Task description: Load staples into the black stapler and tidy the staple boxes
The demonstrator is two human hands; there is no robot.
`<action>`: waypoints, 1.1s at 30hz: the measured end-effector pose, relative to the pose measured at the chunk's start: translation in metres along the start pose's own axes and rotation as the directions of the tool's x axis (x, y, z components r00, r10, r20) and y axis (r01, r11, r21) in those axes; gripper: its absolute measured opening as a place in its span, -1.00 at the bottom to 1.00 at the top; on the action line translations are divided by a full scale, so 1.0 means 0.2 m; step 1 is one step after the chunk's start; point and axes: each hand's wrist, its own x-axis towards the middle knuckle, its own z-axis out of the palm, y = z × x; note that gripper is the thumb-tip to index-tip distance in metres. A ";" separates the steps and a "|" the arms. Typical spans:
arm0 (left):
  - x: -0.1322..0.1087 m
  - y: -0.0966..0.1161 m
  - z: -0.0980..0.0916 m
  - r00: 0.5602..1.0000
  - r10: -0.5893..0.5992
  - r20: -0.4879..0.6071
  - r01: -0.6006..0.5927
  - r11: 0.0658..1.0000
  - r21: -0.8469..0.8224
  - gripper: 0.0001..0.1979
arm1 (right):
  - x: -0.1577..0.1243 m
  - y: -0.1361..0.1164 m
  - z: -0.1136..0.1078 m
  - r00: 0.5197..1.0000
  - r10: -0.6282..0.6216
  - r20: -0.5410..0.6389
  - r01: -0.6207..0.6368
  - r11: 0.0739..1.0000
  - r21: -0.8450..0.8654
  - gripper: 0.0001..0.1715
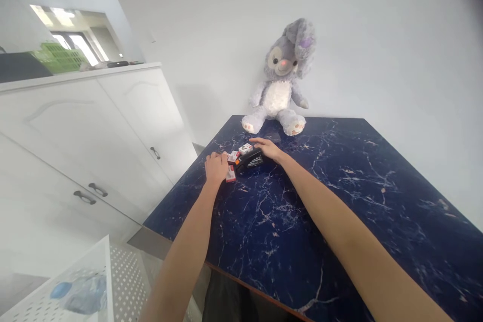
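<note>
Item 1. Tabletop [358, 186]: dark blue, marbled with pale veins, its far edge against a white wall.

Item 2. Black stapler [249, 160]: lies flat in the far left part of the tabletop, near the left edge and short of the far edge.

Item 3. Small boxes, red and white, three in number. One box [245, 149] lies just beyond the stapler. A second box [233, 157] is at the stapler's left end. A third box [230, 175] is on the near side, just beside the left knuckles.

Item 4. Left grip [216, 167]: knuckles up and fingers curled under, set on the tabletop at the left of the boxes and against them. Whether it is clenched on a box cannot be told.

Item 5. Right grip [268, 148]: palm down and released, fingers stretched out flat. It lies over the far right end of the stapler and touches it without clasping it.

Item 6. Plush rabbit [281, 80]: grey and white, seated upright at the far edge of the tabletop with its back to the wall, well apart from the stapler.

Item 7. White cabinet [113, 126]: stands left of the tabletop, with a green basket [56, 58] on top.

Item 8. White perforated crate [81, 282]: below the near left corner.
</note>
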 end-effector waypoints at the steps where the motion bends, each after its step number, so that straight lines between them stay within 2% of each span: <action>1: 0.00 -0.01 0.00 1.000 0.007 -0.001 -0.007 1.000 0.011 -0.52 | 0.04 0.00 -0.01 0.998 -0.005 0.058 0.006 1.000 -0.019 -0.67; 3: 0.01 -0.01 0.00 0.999 0.018 0.028 -0.019 0.999 0.046 -0.53 | 0.09 -0.01 -0.03 0.981 -0.022 0.194 0.043 0.994 -0.102 -0.55; 5: 0.01 0.00 0.00 0.994 0.026 0.107 -0.038 0.993 0.114 -0.54 | 0.13 0.00 -0.05 0.933 -0.045 0.356 0.119 0.974 -0.190 -0.39; 7: 0.01 0.01 -0.01 0.979 0.028 0.201 -0.066 0.981 0.184 -0.54 | 0.13 0.02 -0.05 0.891 -0.066 0.448 0.203 0.943 -0.264 -0.33; 9: 0.01 0.02 -0.01 0.972 0.010 0.234 -0.067 0.969 0.237 -0.55 | 0.11 0.05 -0.04 0.916 -0.087 0.391 0.243 0.896 -0.371 -0.38; 11: 0.00 0.02 -0.02 0.976 -0.025 0.215 -0.040 0.956 0.292 -0.58 | 0.06 0.08 -0.04 0.973 -0.112 0.200 0.200 0.842 -0.501 -0.44; 12: 0.00 0.03 -0.02 0.977 -0.038 0.210 -0.030 0.950 0.310 -0.58 | 0.03 0.08 -0.03 0.987 -0.116 0.111 0.158 0.817 -0.554 -0.43; 15: -0.01 0.03 -0.02 0.966 -0.005 0.260 -0.075 0.952 0.296 -0.56 | -0.10 0.07 -0.04 0.990 -0.107 -0.088 0.019 0.733 -0.680 -0.39; 18: -0.01 0.04 -0.02 0.953 0.045 0.300 -0.126 0.958 0.256 -0.53 | -0.24 0.01 -0.04 0.969 -0.099 -0.228 -0.119 0.618 -0.777 -0.42; 21: 0.01 0.03 -0.01 0.946 0.093 0.310 -0.162 0.965 0.206 -0.53 | -0.38 -0.05 -0.03 0.963 -0.035 -0.266 -0.204 0.550 -0.810 -0.42; 24: 0.03 0.02 0.01 0.941 0.116 0.317 -0.164 0.978 0.130 -0.52 | -0.46 -0.09 0.00 0.966 0.041 -0.256 -0.238 0.531 -0.813 -0.36; 25: 0.03 0.03 0.01 0.944 0.105 0.313 -0.145 0.984 0.106 -0.52 | -0.48 -0.10 0.01 0.976 0.045 -0.215 -0.204 0.549 -0.810 -0.28; 27: 0.03 0.05 0.02 0.942 0.114 0.315 -0.133 0.990 0.040 -0.50 | -0.50 -0.12 0.03 0.998 0.007 -0.060 -0.052 0.616 -0.786 -0.14; 29: 0.02 0.08 0.01 0.920 0.198 0.338 -0.196 0.980 -0.041 -0.51 | -0.51 -0.12 0.04 0.996 -0.052 0.068 0.085 0.667 -0.741 -0.17; 31: 0.00 0.13 -0.01 0.875 0.302 0.377 -0.283 0.953 -0.107 -0.55 | -0.51 -0.11 0.03 0.991 -0.116 0.069 0.130 0.682 -0.720 -0.36; 33: -0.02 0.18 -0.03 0.849 0.342 0.402 -0.324 0.939 -0.116 -0.55 | -0.50 -0.09 0.02 0.984 -0.179 -0.027 0.104 0.683 -0.723 -0.40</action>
